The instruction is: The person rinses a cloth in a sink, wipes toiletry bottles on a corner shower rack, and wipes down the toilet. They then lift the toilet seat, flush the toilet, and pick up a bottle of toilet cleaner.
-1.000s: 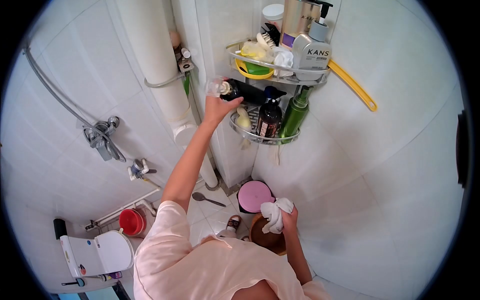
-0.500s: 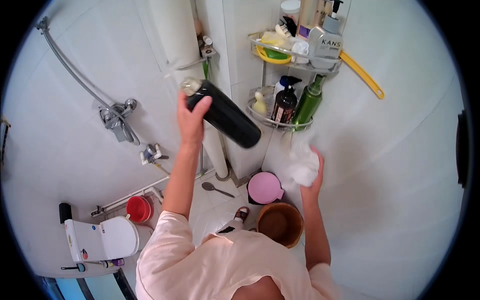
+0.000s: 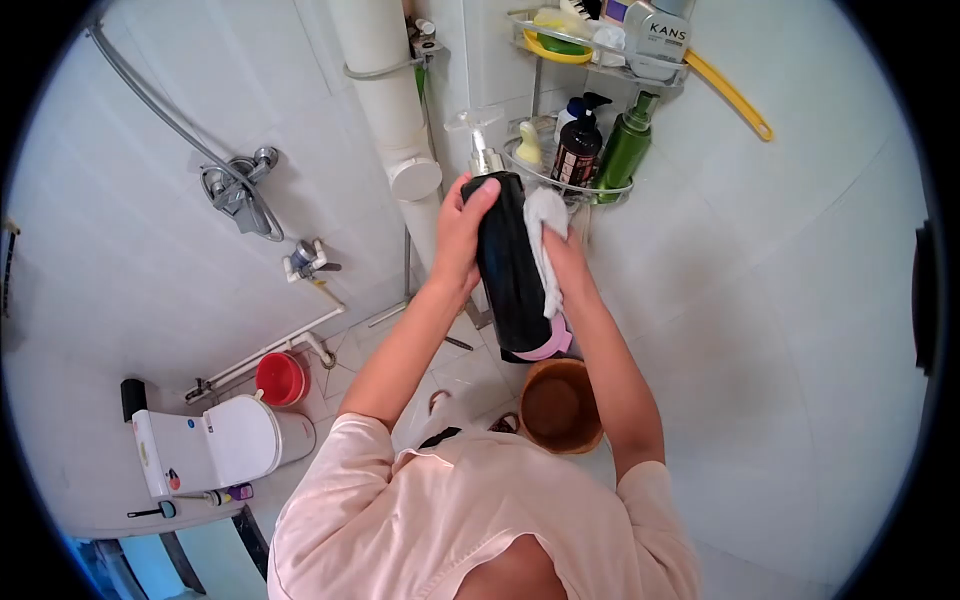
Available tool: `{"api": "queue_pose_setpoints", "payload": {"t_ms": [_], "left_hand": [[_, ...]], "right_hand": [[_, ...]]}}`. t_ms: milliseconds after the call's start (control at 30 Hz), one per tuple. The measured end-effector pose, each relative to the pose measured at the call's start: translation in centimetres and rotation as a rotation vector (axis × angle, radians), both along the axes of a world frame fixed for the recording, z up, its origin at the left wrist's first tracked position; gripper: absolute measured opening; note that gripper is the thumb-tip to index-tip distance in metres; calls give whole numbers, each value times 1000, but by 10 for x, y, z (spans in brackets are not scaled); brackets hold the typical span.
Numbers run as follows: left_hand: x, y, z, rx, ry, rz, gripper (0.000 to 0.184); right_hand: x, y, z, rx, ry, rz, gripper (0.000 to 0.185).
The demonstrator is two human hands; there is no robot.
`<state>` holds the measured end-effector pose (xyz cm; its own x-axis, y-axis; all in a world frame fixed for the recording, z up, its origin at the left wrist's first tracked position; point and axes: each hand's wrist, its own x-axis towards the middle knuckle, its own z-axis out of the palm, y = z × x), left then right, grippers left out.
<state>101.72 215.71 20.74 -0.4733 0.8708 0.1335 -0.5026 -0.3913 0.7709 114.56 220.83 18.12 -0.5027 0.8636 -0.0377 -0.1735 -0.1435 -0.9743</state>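
A large black pump bottle [image 3: 508,265] with a clear and silver pump top [image 3: 484,150] is held in front of me, slightly tilted. My left hand [image 3: 462,230] is closed around its upper part, the thumb lying across the front. In my right hand [image 3: 566,262] is a white cloth [image 3: 545,235], pressed along the bottle's right side. The fingers of that hand are partly hidden behind the cloth. Below the bottle, part of a pink basin [image 3: 548,343] shows, mostly covered by it.
A corner shelf [image 3: 570,185] carries a dark pump bottle [image 3: 577,150] and a green bottle [image 3: 626,150]. Above it, another tier holds toiletries and a yellow handle [image 3: 728,95]. A wooden bucket [image 3: 560,405] stands below. At left are a shower mixer [image 3: 238,190], toilet [image 3: 240,440] and red bucket [image 3: 283,378].
My left hand has brought the black bottle right and turned it more upright. My right hand has moved left and up, so the cloth now touches the bottle. The view has tilted downward.
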Motion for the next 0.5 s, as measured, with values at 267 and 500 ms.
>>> {"api": "queue_pose_setpoints", "payload": {"t_ms": [267,500], "left_hand": [[-46,-2,-6,-87,115,232,38],[-93,-58,3,-82,203,-24,48]], "right_hand": [[1,-82,-26,525,-212,20,88],[-59,-112,-73,20,209,52,79]]}}
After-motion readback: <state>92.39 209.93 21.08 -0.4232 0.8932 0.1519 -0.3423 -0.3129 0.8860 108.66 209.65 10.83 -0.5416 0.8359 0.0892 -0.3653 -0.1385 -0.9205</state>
